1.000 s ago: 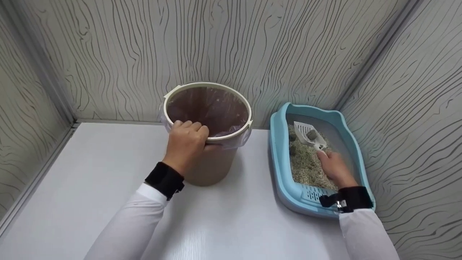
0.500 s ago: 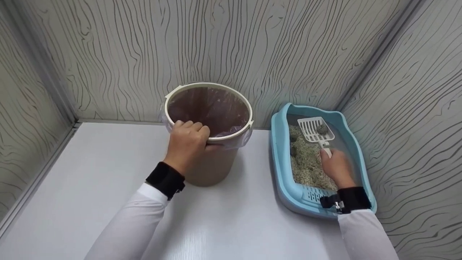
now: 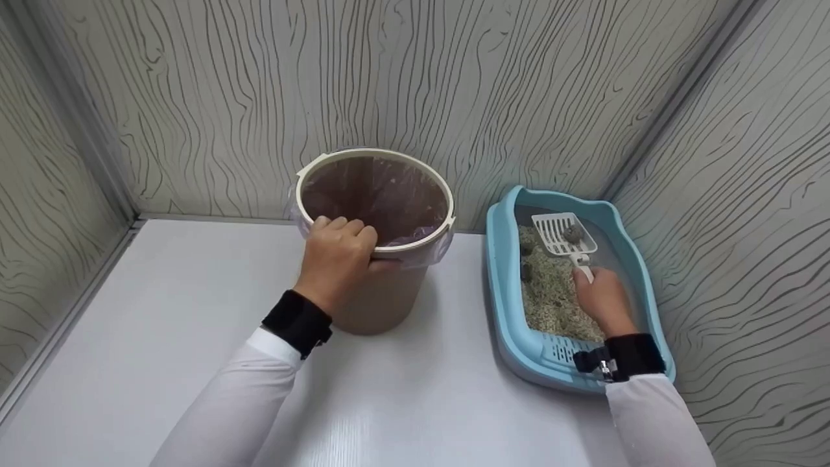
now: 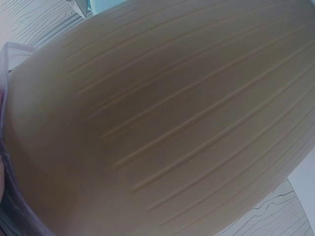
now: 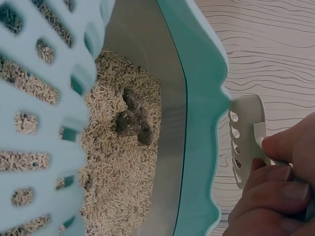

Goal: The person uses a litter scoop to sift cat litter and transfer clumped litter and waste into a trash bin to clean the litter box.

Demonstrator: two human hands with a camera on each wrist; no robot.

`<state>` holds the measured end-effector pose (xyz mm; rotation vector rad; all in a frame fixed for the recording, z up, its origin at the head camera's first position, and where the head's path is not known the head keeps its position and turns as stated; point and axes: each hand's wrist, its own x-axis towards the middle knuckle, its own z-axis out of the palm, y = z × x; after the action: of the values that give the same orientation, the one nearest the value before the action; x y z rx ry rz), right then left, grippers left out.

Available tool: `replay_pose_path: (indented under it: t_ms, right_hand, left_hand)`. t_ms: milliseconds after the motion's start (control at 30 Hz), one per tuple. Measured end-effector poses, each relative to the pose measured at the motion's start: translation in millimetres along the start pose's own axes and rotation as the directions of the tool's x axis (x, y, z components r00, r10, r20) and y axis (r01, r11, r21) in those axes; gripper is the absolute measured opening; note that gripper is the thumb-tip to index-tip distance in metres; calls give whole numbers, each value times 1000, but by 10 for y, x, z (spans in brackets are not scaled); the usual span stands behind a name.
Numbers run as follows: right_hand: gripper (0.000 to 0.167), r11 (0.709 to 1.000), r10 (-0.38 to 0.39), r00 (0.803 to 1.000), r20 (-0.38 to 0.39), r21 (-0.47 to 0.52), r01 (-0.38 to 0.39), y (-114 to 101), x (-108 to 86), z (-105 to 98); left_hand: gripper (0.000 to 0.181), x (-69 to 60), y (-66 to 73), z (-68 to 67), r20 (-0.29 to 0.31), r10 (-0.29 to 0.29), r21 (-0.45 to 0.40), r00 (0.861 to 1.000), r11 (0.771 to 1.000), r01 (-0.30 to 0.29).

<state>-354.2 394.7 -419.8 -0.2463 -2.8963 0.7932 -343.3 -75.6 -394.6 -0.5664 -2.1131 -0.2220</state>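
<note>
My left hand (image 3: 337,256) grips the near rim of a brown bin (image 3: 379,305), whose clear liner (image 3: 425,235) is folded over the edge. The bin's ribbed side (image 4: 172,108) fills the left wrist view. Over the blue litter box (image 3: 504,285), my right hand (image 3: 604,299) holds a white slotted scoop (image 3: 551,235) by its handle, a round grey clump (image 3: 573,233) lying on it. The right wrist view shows the scoop (image 5: 256,115) pinched by my right hand (image 5: 280,187), and several dark clumps (image 5: 129,123) on the pale litter (image 5: 118,182).
Both containers stand on a white table (image 3: 415,389), the bin left of the box, near a wood-patterned back wall (image 3: 402,78). Another patterned wall (image 3: 746,214) rises just right of the box. A perforated ledge (image 5: 44,118) covers part of the litter in the right wrist view.
The scoop has come up from its tilted position at the litter, now showing its slotted face more fully, with the clump on it. Since half a second ago it has shifted slightly left. My left hand stays put.
</note>
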Motion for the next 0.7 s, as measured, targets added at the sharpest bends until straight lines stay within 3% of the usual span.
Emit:
replay_pose_path:
  t_ms: [200,367,700]
  right_hand:
    - [40,1000,4,1000,4,-11,-4,-159,-28,-132]
    - [41,999,-41,999,12,-10,41,-437,-83,-284]
    - [41,976,-213,975,62,68,208,-1432,-190,-594]
  left_hand:
    - [62,1,-5,12,6,7,6,1000,1000,-7]
    - [62,1,-4,13,-6,6,2,1000,1000,-6]
    - [61,2,0,11,17,-4,11,1000,1000,3]
